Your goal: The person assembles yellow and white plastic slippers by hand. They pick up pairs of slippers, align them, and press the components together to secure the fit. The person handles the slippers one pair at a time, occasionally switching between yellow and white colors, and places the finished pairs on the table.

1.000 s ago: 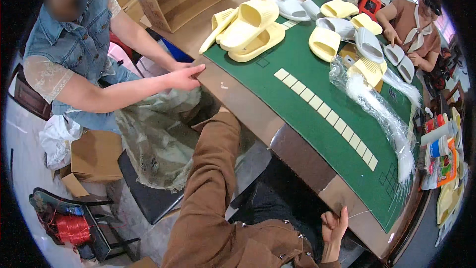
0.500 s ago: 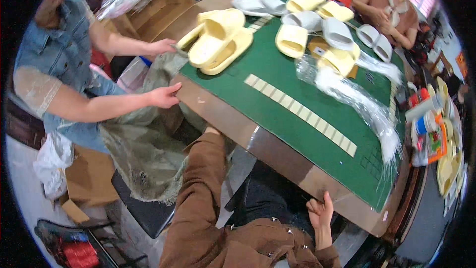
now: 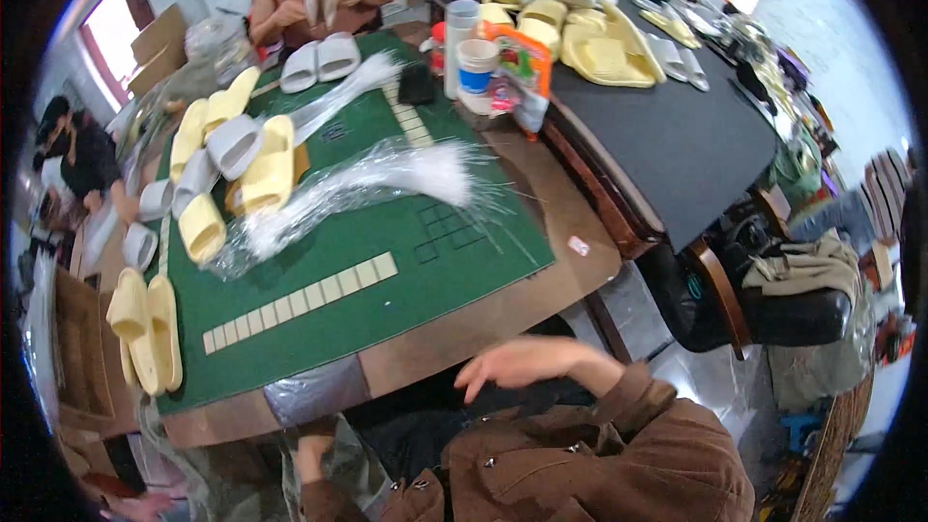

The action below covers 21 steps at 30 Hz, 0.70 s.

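Note:
My left hand (image 3: 314,449) is down at the table's near edge, beside a grey-green sack (image 3: 213,478); its fingers are hidden. Over my lap, just off the table edge, my right hand (image 3: 527,362) hangs with its fingers loosely stretched and holds nothing, slightly blurred. Ahead is a green mat (image 3: 338,329) with a strip of cream tiles (image 3: 300,304). On it lie a bundle of thin white strands (image 3: 425,174) in clear plastic, yellow slippers (image 3: 266,169) and grey slippers (image 3: 235,145). More yellow slippers (image 3: 145,324) are stacked at the mat's left corner.
Cups (image 3: 476,68) and an orange packet (image 3: 527,63) stand at the table's far right corner. A dark table (image 3: 667,155) with more slippers adjoins on the right, a black chair (image 3: 793,314) before it. Co-workers sit across and left; a person's hand (image 3: 140,506) shows at lower left.
My view has swung to the right. My right hand has left the table's edge area and come across my lap. The co-worker in denim is mostly out of view.

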### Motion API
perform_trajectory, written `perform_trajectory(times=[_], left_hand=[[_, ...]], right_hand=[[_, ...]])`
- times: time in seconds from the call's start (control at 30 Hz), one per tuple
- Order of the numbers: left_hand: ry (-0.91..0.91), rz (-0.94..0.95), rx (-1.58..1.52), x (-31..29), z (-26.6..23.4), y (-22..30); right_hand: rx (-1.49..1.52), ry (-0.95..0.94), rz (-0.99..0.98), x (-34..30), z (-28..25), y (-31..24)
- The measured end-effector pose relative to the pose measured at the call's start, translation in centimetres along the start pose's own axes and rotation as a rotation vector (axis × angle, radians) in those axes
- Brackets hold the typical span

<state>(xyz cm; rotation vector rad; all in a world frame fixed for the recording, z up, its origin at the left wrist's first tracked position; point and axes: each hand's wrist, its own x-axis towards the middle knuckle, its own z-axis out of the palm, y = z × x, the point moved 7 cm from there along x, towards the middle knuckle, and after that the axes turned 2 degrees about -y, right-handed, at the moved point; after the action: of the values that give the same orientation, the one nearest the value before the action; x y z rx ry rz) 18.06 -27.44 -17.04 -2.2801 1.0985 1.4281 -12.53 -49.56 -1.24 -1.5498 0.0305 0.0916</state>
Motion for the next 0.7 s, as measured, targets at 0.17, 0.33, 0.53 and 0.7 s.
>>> perform_trajectory(times=[0.17,0.33,0.53,0.7], left_hand=[[0.371,0.778,0.027,-8.9,2.4,8.8],[0.036,0.851,-0.339,-17.0,-4.3,19.2],[0.582,0.870,-0.591,-13.4,-9.8,23.7],[0.481,0.865,-0.669,-8.9,-8.3,24.6]], right_hand=[[-0.242,1.074,0.025,-11.5,-17.5,-9.9],[-0.404,1.664,-0.115,-21.1,-34.8,-10.3],[-0.625,1.860,0.098,-25.2,-47.7,-8.2],[-0.894,1.679,0.524,-22.0,-49.0,-9.5]])
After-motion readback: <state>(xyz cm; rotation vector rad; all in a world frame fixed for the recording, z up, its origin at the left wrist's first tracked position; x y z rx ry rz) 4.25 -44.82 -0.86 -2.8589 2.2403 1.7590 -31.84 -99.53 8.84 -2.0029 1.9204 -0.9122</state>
